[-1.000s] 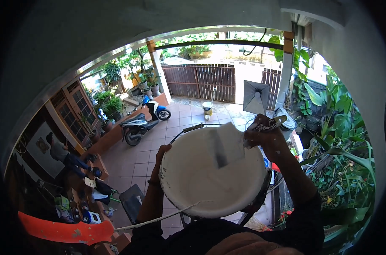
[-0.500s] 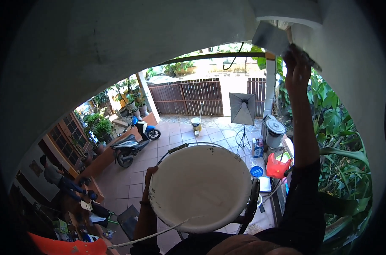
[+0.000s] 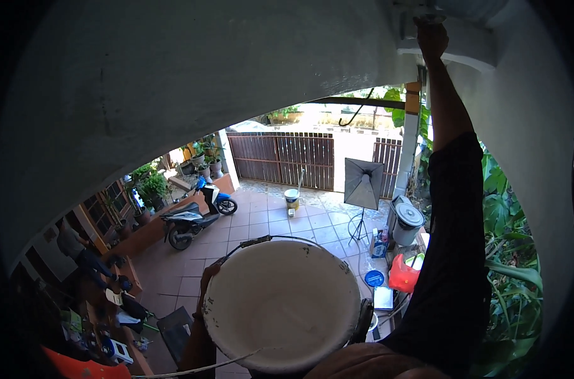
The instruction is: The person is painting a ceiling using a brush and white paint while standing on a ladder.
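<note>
My left hand (image 3: 209, 278) is closed on the left side of a large round bucket (image 3: 281, 303), close to its rim. White material coats the inside, and a wire handle with a dark grip lies along the far rim. My right arm reaches high to the upper right. There my right hand (image 3: 433, 41) is closed round a wide, flat-bladed scraper (image 3: 431, 19), held up against the pale ceiling near a curved moulding (image 3: 451, 50). The blade's edge is too dim and blurred to make out.
Far below on the tiled floor stand a motorbike (image 3: 198, 215), a small pail (image 3: 291, 198), a softbox lamp on a stand (image 3: 363, 183) and a lidded grey bin (image 3: 407, 221). A person (image 3: 78, 246) is at the lower left. Leafy plants (image 3: 508, 221) fill the right side.
My right hand has moved up with the scraper, from below the moulding to the ceiling above it. In the picture the bucket sits slightly lower and further left, still in my left hand.
</note>
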Tool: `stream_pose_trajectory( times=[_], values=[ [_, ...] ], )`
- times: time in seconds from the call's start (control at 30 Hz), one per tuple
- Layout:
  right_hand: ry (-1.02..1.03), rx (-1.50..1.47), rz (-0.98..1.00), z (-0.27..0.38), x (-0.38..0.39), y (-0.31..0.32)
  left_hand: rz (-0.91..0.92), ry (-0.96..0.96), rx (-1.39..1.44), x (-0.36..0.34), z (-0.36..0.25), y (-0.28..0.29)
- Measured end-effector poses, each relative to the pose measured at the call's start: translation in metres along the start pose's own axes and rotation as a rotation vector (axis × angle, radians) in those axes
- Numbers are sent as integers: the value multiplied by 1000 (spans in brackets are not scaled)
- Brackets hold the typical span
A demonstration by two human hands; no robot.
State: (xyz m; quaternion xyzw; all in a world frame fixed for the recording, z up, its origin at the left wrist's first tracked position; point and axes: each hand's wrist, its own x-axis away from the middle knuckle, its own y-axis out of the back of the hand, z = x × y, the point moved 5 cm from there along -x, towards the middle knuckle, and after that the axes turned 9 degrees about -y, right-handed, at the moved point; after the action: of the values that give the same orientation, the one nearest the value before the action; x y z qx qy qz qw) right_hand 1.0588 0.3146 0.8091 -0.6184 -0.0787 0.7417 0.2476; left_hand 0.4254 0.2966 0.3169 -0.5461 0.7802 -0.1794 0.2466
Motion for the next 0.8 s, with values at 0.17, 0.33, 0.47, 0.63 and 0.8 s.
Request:
stream_pose_trajectory(
  times=[0.17, 0.33, 0.47, 0.63, 0.8],
  values=[
    [-322, -147, 206, 4, 20, -29, -13, 17, 23, -4, 9, 23],
    [291, 223, -21, -33, -7, -36, 57, -74, 34, -13, 3, 7],
    [414, 22, -257, -7, -10, -3, 3, -158, -35, -8, -1, 10],
    [-170, 10, 126, -15, 20, -29, 106, -114, 10, -17, 11, 20],
    [-94, -136, 108, -3, 52, -3, 8, -124, -30, -4, 6, 26]
  ],
)
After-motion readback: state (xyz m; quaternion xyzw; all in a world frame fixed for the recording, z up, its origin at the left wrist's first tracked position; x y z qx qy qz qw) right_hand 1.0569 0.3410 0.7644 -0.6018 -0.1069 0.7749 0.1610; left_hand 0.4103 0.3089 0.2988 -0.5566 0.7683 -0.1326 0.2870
